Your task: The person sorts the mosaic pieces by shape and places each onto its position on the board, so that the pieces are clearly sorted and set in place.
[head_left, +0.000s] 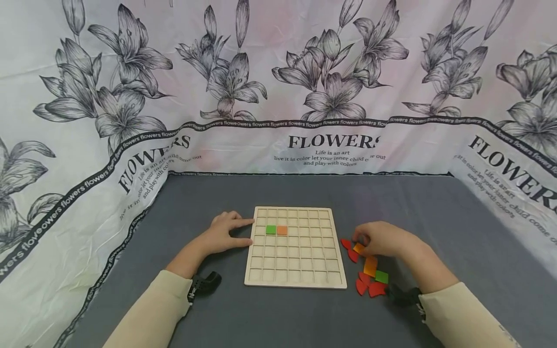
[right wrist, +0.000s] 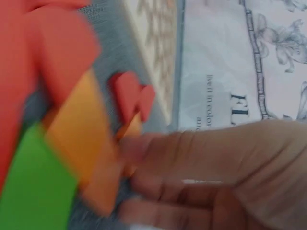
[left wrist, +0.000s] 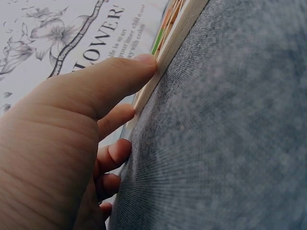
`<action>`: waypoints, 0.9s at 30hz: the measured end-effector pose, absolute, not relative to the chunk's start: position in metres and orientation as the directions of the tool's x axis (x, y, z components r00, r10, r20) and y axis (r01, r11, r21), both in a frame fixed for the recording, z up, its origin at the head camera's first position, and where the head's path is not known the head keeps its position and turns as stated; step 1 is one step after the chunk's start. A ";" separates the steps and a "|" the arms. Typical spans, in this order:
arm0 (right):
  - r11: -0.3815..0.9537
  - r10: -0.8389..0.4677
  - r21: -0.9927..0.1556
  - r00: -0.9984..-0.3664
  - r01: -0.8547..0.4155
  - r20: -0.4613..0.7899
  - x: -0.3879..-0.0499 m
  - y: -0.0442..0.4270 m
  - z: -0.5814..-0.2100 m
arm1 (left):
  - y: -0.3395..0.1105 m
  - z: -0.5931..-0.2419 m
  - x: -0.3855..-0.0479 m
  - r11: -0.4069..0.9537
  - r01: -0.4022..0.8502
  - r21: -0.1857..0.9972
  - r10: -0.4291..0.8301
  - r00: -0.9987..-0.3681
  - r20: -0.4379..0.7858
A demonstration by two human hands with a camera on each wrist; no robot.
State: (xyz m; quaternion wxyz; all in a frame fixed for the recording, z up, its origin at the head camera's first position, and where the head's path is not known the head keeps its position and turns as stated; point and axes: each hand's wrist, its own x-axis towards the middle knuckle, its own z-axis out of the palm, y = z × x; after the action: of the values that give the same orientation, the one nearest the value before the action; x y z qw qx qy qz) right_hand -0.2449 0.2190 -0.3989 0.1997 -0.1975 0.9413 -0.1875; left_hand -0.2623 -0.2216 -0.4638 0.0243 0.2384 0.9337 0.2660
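Note:
A pale wooden grid board [head_left: 293, 251] lies on the grey cloth, with a green square [head_left: 271, 230] and an orange square [head_left: 282, 230] side by side in its upper left cells. My left hand [head_left: 226, 233] touches the board's left edge with thumb and index fingertip; in the left wrist view the thumb of the hand [left wrist: 72, 129] rests against the wooden side [left wrist: 169, 57]. To the right of the board my right hand [head_left: 383, 239] pinches an orange piece [head_left: 359, 248], also between the fingers in the right wrist view, where the hand [right wrist: 230, 172] is blurred.
Beside the right hand lie red pieces [head_left: 376, 289], another orange piece [head_left: 370, 266] and a green piece [head_left: 381, 277]. Two red pieces sit nearer the board's right edge. A white flower-printed cloth [head_left: 243, 150] stands behind and at both sides.

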 end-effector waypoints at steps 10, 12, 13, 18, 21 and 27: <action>0.848 -0.439 -0.452 -0.845 -0.277 -0.306 -0.251 0.227 -0.399 | -0.222 -0.465 -0.264 0.740 0.447 0.502 0.474 -0.877 0.082; 0.831 -0.453 -0.475 -0.848 -0.289 -0.277 -0.253 0.229 -0.394 | -0.224 -0.465 -0.264 0.741 0.452 0.497 0.474 -0.876 0.090; 0.827 -0.456 -0.477 -0.851 -0.297 -0.262 -0.253 0.230 -0.392 | -0.223 -0.465 -0.264 0.741 0.454 0.494 0.475 -0.875 0.092; 0.810 -0.461 -0.488 -0.868 -0.326 -0.186 -0.253 0.226 -0.372 | -0.221 -0.464 -0.265 0.748 0.452 0.486 0.472 -0.877 0.088; 0.800 -0.457 -0.503 -0.876 -0.327 -0.157 -0.252 0.218 -0.357 | -0.220 -0.464 -0.265 0.757 0.437 0.485 0.462 -0.884 0.074; 0.762 -0.437 -0.549 -0.898 -0.342 -0.048 -0.252 0.196 -0.336 | -0.222 -0.465 -0.264 0.757 0.425 0.497 0.451 -0.889 0.073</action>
State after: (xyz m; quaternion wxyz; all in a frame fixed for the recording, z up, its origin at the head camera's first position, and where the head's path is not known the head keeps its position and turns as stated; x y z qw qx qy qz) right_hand -0.2518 0.1962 -0.3363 0.0867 -0.2085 0.9347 -0.2744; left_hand -0.2637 -0.2216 -0.4651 0.0257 0.2337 0.9369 0.2586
